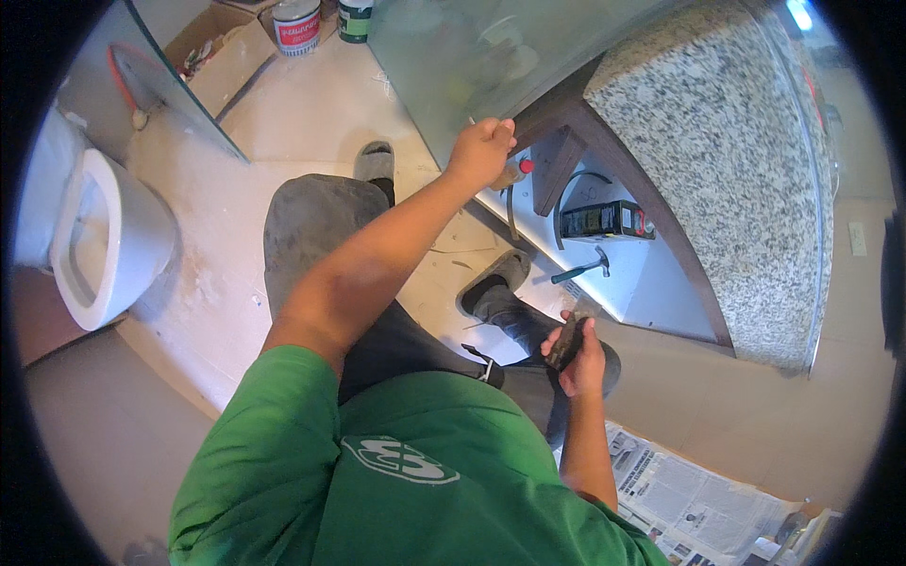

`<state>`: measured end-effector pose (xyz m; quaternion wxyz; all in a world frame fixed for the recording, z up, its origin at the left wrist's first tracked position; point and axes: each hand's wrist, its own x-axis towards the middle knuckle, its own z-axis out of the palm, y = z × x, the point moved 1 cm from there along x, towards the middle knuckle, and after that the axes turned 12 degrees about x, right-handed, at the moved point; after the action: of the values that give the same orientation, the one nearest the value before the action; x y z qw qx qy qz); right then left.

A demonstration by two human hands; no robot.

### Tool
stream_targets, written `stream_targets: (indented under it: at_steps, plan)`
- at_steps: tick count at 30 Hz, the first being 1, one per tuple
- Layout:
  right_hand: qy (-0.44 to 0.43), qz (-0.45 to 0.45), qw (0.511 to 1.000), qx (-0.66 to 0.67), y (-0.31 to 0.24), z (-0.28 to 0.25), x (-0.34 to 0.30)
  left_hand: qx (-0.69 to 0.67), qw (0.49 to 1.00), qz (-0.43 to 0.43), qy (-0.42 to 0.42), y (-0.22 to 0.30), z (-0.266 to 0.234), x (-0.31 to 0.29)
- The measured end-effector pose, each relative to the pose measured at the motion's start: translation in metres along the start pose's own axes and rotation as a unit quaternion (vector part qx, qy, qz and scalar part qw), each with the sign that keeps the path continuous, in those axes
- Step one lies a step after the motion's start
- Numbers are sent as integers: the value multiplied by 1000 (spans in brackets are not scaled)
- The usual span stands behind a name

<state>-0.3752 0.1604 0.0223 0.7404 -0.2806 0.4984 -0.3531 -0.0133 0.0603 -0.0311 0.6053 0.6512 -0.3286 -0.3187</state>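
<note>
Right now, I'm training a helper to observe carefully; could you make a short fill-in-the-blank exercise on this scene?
1. The person's ____ hand holds a dark object.
2. The tool lying near the dark tin is a ____.
3. The shirt is ____.
4. The toilet stands on the person's ____.

Missing words: right; hammer; green; left.

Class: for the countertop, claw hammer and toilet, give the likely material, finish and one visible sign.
Countertop: probably granite, perhaps polished, or a printed lookalike; grey-white speckles.
Claw hammer: likely steel head, grey, metallic-looking; green handle, material unclear.
Toilet: likely glazed ceramic, seemingly glossy; smooth, white moulded curves.
</note>
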Motion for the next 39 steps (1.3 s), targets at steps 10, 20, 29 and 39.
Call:
stream_targets:
  at_steps: [10, 20, 29, 39]
  plan:
    - [-53, -87, 987, -128, -36, 111, 14, 65, 995, 69, -45, -30, 13, -12]
    - [-54, -270, 919, -282, -38, 158, 68, -72, 977, 51, -193, 64, 14, -89]
    - [-107, -321, 792, -508, -51, 190, 70, -60, 986, 20, -157, 40, 21, -77]
    - [-9, -715, 407, -569, -309, 226, -43, 160, 967, 195, -20, 32, -16, 15]
